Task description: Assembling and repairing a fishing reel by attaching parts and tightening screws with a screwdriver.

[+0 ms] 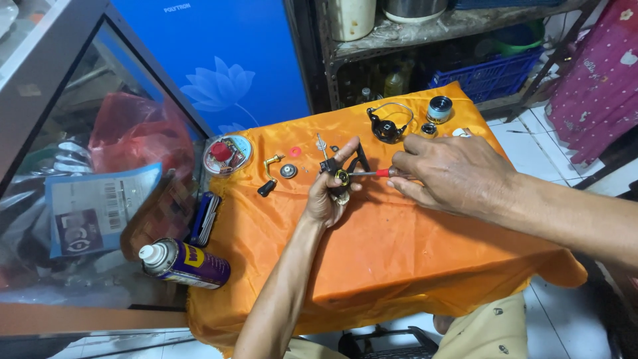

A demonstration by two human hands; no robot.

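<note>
Head view shows a table (399, 259) draped in orange cloth, with a glass case (86, 166) to its left and a blue panel (219, 60) behind. A metal shelf (452, 26) stands at the back, holding a blue crate (492, 76) and bottles. Pink cloth (598, 80) hangs at the right.

The right hand (452, 174) lies over the table's middle, fingers pressed together on a small red-handled screwdriver (375, 173), whose tip meets the reel body. The left hand (330, 193) rises from below, fingers closed around the black reel body (345, 174), held just above the cloth.

A spray can (186, 263) lies on its side off the table's left edge, near a blue comb-like case (203, 218). A round tin (227, 154) sits at the left corner. On the cloth lie a black bail piece (385, 126), a spool (439, 109), a gold crank arm (269, 174), a small grey disc (288, 171) and a red washer (295, 151), all apart from the hands. The right forearm covers part of the cloth's right side.
</note>
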